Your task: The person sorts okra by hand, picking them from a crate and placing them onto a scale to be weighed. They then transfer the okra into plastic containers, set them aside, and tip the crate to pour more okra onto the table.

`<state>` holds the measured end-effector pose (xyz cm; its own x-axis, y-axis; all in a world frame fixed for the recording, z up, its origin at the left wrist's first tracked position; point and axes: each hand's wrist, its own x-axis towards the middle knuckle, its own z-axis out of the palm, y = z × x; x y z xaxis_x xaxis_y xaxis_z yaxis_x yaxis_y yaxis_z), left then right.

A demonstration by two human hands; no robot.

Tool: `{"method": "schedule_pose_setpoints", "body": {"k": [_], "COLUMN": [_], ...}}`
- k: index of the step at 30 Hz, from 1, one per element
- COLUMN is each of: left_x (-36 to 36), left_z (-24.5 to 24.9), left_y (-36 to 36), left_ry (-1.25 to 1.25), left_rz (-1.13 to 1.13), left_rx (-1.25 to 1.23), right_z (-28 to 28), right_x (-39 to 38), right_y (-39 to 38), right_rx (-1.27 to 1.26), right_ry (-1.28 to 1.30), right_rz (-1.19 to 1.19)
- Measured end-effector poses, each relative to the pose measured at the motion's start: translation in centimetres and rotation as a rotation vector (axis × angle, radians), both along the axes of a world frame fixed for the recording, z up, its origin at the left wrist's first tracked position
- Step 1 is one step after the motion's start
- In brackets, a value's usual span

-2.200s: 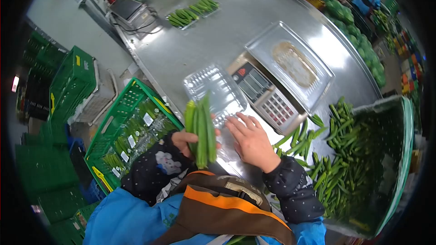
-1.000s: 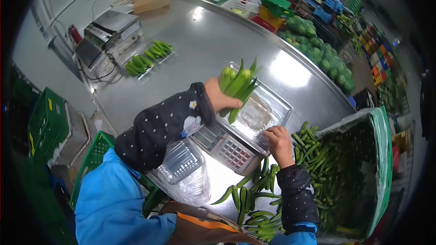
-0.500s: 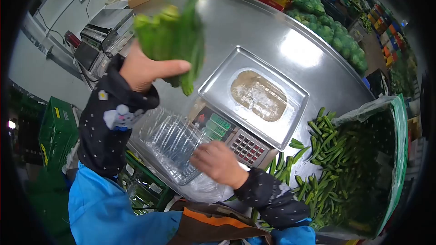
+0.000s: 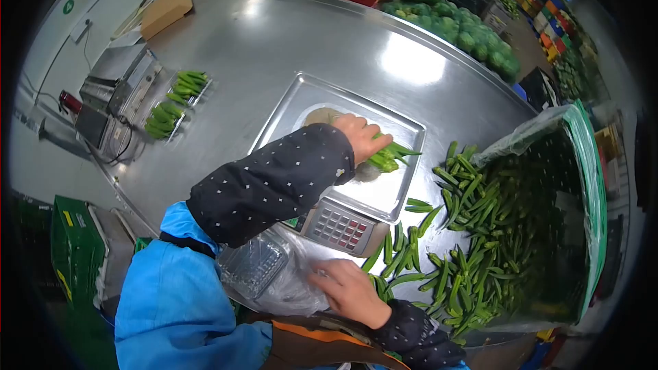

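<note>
My left hand [image 4: 358, 138] is closed around a bunch of okra [image 4: 386, 157] on the metal tray [image 4: 301, 85] of a weighing scale. Keys of the scale's keypad [image 4: 337, 227] show below the tray, while my sleeve hides much of the display. Near the table's front edge, my right hand [image 4: 351, 292] holds nothing, its fingers apart beside a crinkled clear plastic bag [image 4: 298, 288]. Clear plastic punnets [image 4: 255, 264] lie to the left of that hand. Loose okra [image 4: 473, 212] spreads to the right of the scale.
A green-rimmed crate [image 4: 582, 130] lined with plastic lies tipped at the right, okra spilling from it. Two filled okra packs [image 4: 164, 120] sit at the left beside a wrapping machine [image 4: 113, 103]. Bagged round green vegetables [image 4: 466, 31] lie beyond the table's far edge.
My left hand has brought the okra from the upper left onto the scale tray. My right hand has moved from the punnets to beside the plastic bag. The view has shifted.
</note>
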<state>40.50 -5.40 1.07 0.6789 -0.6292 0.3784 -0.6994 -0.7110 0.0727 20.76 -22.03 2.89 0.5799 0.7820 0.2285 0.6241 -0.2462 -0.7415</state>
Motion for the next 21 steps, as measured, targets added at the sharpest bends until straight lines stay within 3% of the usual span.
{"method": "schedule_pose_setpoints", "body": {"k": [7,11,14,17,21], "left_x": [-2.5,-2.1,-1.5,-1.2,-1.1], "left_z": [-0.2,1.1,1.5,0.7,0.5], "left_y": [0.4,5.1,8.2,8.9,5.9], "left_ry": [0.358,0.328,0.333,0.372,0.374], "left_rz": [0.045,0.11,0.258,0.216,0.135], "left_rx": [0.039,-0.206,-0.142,-0.216,-0.169], "right_z": [-1.9,-2.5,-0.3,-0.9,-1.6], "right_x": [-1.9,-1.4,2.0,6.6,13.4], "right_y": [-6.9,-9.2,-9.2,-8.4,-5.8], "right_rx": [-0.128,-0.126,-0.234,-0.04,-0.009], "right_ry": [0.028,-0.039,-0.034,-0.076,-0.236], "right_rz": [-0.424,-0.637,-0.723,-0.814,-0.741]}}
